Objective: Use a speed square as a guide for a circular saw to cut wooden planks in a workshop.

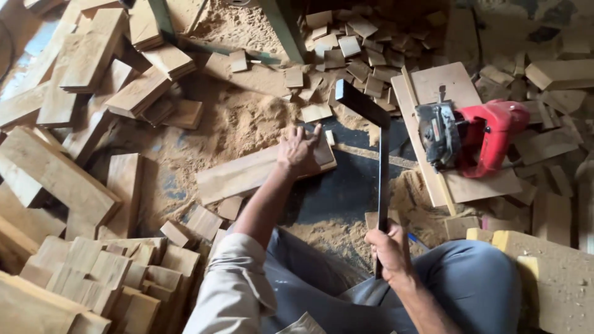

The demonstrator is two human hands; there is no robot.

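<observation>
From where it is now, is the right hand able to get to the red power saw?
Probably yes, but not freely: the right hand is gripping the black square. The red power saw sits uncovered on a board ahead of it, nothing between.

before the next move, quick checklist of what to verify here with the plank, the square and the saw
1. Left hand flat on the long pale wooden plank: ok.
2. Right hand gripping the dark metal L-shaped square: ok.
3. Square laid against the plank: not ok, it sits to one side.
4. Red handheld power saw away from both hands, on a plywood board: ok.
5. Saw switched off: cannot tell.
6. Sawdust-covered floor free of offcuts: not ok.
</observation>
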